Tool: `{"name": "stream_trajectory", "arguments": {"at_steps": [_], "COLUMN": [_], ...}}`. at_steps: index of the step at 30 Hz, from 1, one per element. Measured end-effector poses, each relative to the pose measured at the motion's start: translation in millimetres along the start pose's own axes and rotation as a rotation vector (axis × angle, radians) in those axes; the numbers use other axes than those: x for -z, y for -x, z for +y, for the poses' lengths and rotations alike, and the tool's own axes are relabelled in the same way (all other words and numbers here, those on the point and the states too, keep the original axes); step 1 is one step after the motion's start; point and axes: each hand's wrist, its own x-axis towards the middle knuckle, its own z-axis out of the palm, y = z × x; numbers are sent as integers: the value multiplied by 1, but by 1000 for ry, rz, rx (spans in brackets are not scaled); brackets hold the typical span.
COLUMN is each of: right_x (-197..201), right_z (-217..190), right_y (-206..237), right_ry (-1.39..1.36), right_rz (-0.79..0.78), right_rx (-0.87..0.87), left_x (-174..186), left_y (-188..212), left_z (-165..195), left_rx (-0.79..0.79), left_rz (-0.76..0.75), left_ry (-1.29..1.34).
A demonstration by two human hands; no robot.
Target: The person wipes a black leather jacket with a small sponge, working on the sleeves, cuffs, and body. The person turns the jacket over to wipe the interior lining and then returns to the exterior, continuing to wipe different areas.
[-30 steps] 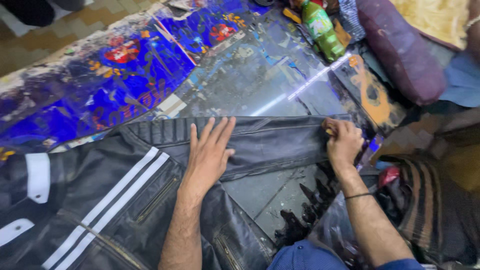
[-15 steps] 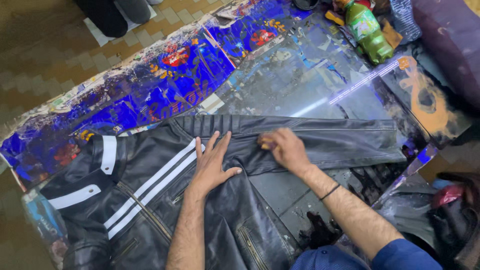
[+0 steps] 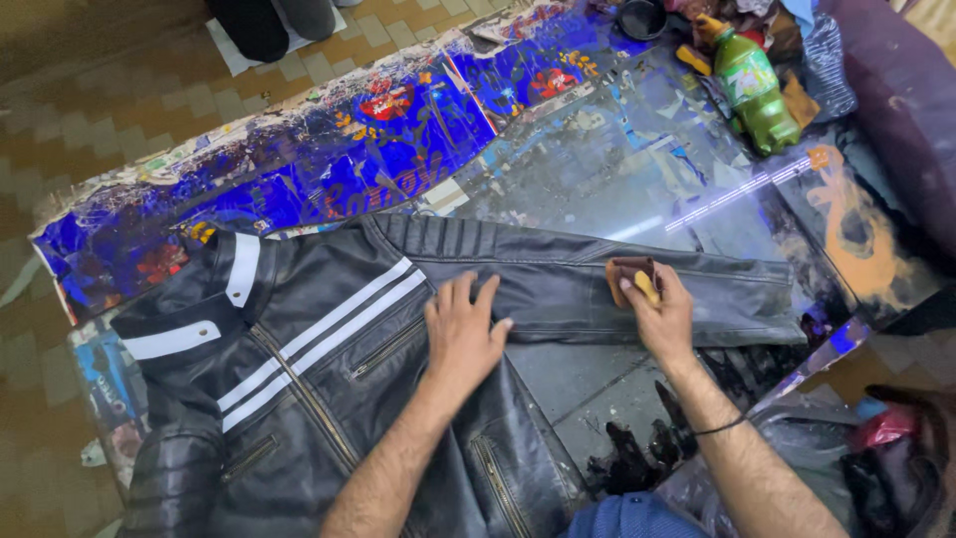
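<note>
In the head view, a black leather jacket with white stripes (image 3: 329, 379) lies spread flat across the lower left and centre of the frame, one sleeve stretched toward the right over a paint-smeared glass-topped desk (image 3: 597, 169). The left hand (image 3: 463, 334) rests palm-down near the shoulder, fingers (image 3: 468, 292) spread open and flat, gripping nothing. The right hand (image 3: 662, 319) presses a small brown cloth pad (image 3: 629, 277) onto the sleeve, fingers curled around it. A green plastic bottle (image 3: 752, 90) lies at upper right.
</note>
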Motion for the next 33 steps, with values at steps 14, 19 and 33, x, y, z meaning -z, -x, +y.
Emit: {"name": "stream_trajectory", "arguments": {"at_steps": [14, 19, 33], "right_x": [90, 50, -30], "right_z": [49, -39, -99], "right_y": [62, 64, 59], "right_ry": [-542, -246, 110], "right_rz": [-92, -136, -318], "right_rx": [-121, 183, 660], "left_x": [-22, -27, -35], "left_y": [118, 133, 112], "left_z": [32, 38, -6], "left_rx": [-185, -176, -175], "left_rz": [232, 352, 586], "left_ry": [256, 329, 477]}}
